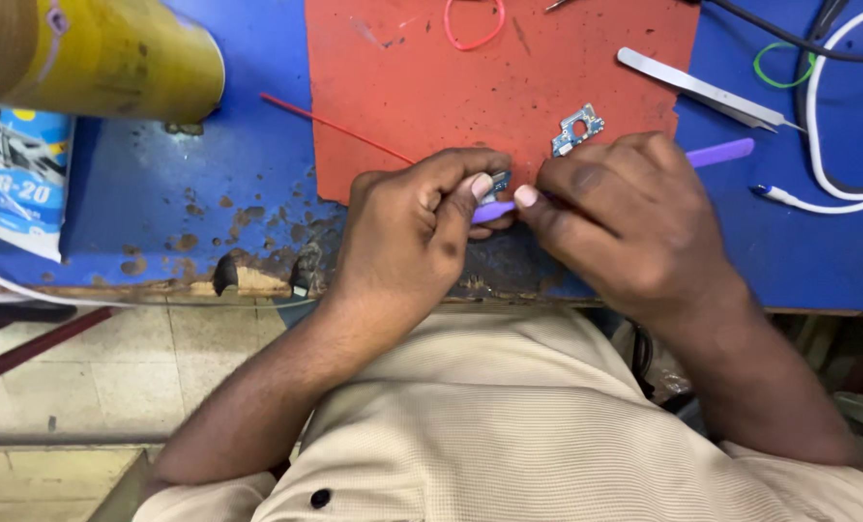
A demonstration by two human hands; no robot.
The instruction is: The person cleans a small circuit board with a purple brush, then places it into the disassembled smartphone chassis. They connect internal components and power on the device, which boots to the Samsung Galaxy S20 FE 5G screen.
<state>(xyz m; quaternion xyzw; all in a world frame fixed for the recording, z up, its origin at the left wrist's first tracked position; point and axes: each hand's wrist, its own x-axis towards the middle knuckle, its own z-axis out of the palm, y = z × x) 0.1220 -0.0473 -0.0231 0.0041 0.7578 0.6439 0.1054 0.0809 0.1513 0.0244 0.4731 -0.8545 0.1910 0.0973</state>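
My left hand [414,222] pinches a small grey-blue electronic part [499,180] between thumb and fingers at the near edge of the red mat [431,87]. My right hand [625,217] grips a purple plastic pry tool [721,152]; its tip [492,212] sticks out under my left thumb against the small part. A small blue circuit board [577,129] lies on the mat just beyond my right knuckles.
The worn blue table [141,184] holds metal tweezers [702,90], a white cable [823,135], a green rubber band [782,65], a red rubber band [474,27], a thin red stick [335,124], a yellow tape roll [93,58] and a blue-white packet [27,179].
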